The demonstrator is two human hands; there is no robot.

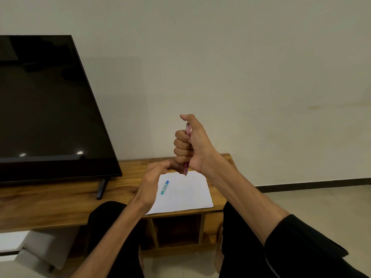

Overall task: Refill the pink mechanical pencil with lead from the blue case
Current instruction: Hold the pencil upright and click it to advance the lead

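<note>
In the middle of the frame our right hand (190, 145) is closed in a fist around the pencil (188, 133), which stands upright, tip down, thumb above its top end. Our left hand (154, 175), lower and to the left, is half curled, fingers bent toward the thumb; we cannot tell if it holds anything. The case (164, 187) lies on the paper (186, 195), on the table (60, 205), below the pencil tip. The screen (46, 105) fills the left side.
</note>
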